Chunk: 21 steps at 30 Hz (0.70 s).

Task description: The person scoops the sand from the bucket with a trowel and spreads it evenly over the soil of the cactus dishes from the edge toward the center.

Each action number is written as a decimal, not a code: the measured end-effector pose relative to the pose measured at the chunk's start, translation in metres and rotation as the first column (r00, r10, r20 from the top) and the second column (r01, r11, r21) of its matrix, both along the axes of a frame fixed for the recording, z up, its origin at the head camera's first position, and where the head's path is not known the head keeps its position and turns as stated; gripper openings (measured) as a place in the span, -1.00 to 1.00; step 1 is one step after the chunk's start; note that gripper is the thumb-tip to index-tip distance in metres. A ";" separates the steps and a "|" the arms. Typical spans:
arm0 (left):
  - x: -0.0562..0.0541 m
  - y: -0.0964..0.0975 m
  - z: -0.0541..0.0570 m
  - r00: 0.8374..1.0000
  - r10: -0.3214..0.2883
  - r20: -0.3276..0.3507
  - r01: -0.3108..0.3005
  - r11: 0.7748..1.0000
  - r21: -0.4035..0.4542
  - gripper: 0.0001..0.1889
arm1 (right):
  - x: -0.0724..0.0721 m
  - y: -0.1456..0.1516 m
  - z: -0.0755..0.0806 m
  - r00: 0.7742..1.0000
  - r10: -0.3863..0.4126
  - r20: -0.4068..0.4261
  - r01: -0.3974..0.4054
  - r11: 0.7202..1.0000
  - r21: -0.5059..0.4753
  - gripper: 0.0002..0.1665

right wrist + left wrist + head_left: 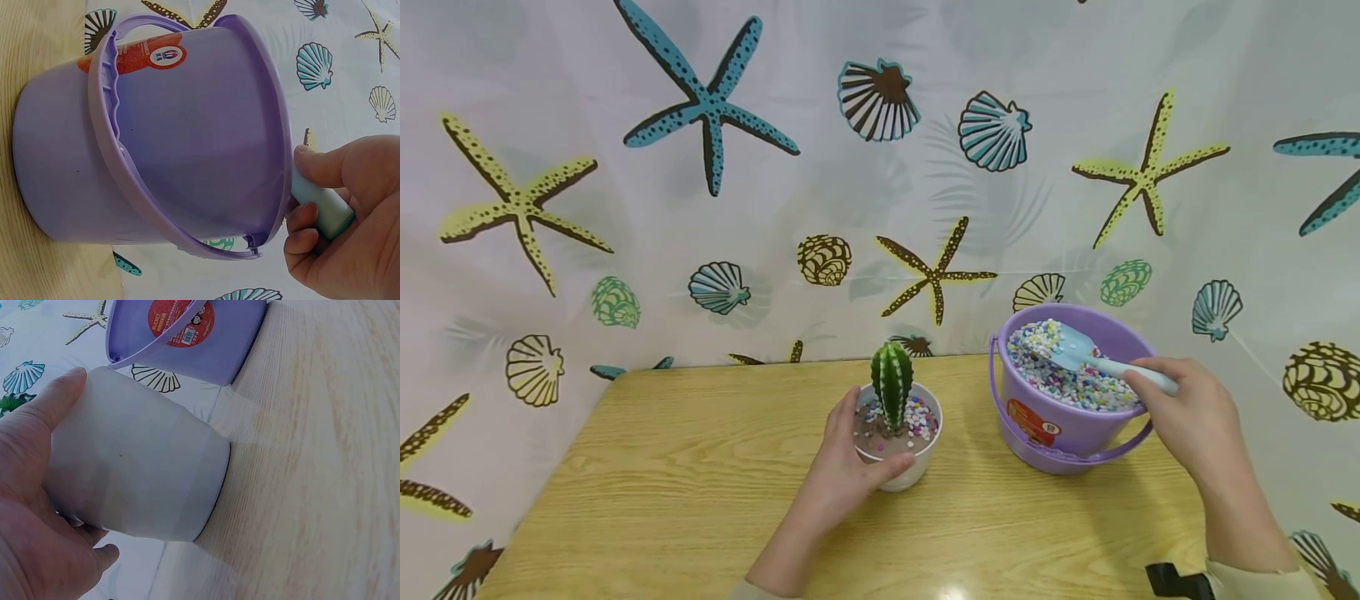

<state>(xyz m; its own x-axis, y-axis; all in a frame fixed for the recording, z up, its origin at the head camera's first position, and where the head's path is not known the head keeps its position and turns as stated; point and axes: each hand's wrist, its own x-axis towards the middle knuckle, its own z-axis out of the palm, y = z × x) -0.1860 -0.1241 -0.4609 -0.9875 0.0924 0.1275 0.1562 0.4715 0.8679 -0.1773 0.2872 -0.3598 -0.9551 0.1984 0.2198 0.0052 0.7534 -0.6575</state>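
A small green cactus (892,385) stands upright in a white flower pot (928,450), with brown soil and some colored pebbles around its base. My left hand (842,471) holds the pot from the left and front, thumb on the near side. In the left wrist view the pot's plain wall (144,456) rests on the table. My right hand (1198,408) grips the handle of a light blue toy shovel (1075,348). The scoop, loaded with pebbles, is inside a purple bucket (1037,400), over many multicolored pebbles (1078,387). The right wrist view shows the handle (325,209) between thumb and fingers.
Both containers stand on a wooden table (700,458), the bucket to the right of the pot. The bucket's handle (1105,457) hangs down its front. Behind the table hangs a white curtain (775,208) printed with starfish and shells.
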 end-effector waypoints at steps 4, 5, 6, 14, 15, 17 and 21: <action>0.000 0.000 0.000 1.000 0.003 0.003 -0.003 1.000 -0.002 0.33 | 0.002 0.001 0.002 1.000 -0.004 -0.001 0.004 1.000 0.006 -0.40; 0.000 0.000 0.000 1.000 0.003 0.002 -0.003 1.000 -0.003 0.33 | 0.002 0.002 0.002 1.000 -0.004 -0.002 0.004 1.000 0.003 -0.40; 0.000 0.000 0.000 1.000 0.003 0.002 -0.003 1.000 -0.004 0.33 | 0.003 0.002 0.002 1.000 -0.005 -0.001 0.005 1.000 0.002 -0.39; 0.000 -0.001 -0.001 1.000 0.000 -0.005 0.000 1.000 -0.008 0.32 | 0.009 0.002 0.007 1.000 -0.004 -0.002 0.004 1.000 0.004 -0.38; 0.000 -0.001 -0.001 1.000 0.001 -0.004 -0.001 1.000 -0.009 0.32 | 0.010 0.001 0.008 1.000 -0.002 -0.003 0.002 1.000 0.004 -0.38; 0.000 -0.001 -0.002 1.000 0.002 -0.003 -0.002 1.000 -0.013 0.32 | 0.011 0.000 0.009 1.000 0.001 -0.002 -0.001 1.000 0.004 -0.38; -0.001 -0.001 -0.002 1.000 0.001 -0.004 -0.001 1.000 -0.018 0.32 | 0.015 -0.003 0.012 1.000 0.014 -0.010 -0.014 1.000 0.009 -0.40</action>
